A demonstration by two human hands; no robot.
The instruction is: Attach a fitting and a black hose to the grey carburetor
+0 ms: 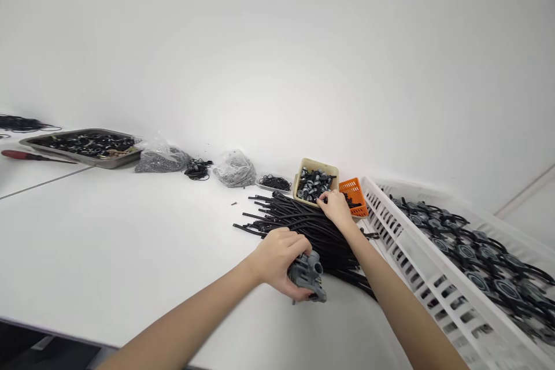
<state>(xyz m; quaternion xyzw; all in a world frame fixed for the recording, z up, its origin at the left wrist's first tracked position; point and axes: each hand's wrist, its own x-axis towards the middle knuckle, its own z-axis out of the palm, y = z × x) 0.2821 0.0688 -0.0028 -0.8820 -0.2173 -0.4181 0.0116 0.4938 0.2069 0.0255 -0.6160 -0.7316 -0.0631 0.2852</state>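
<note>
My left hand [284, 263] is wrapped round a grey metal carburetor [310, 272], holding it above the white table. Further off, my right hand [335, 208] reaches to the near edge of a cream bin [299, 185]. Its fingers are pinched together, and whatever they hold is too small to make out. Small round silver-and-black parts [310, 185] fill that bin. Between and beyond my hands lies a bundle of black rubber hoses [299, 217], partly covered by my right forearm.
A white slotted crate [416, 260] with rows of grey-and-black assemblies stands on the right. An orange basket [353, 188] adjoins the bin. Along the wall are plastic bags [236, 169] of small parts, black rings [275, 182], a metal tray [125, 159] and a red-handled screwdriver [21, 155].
</note>
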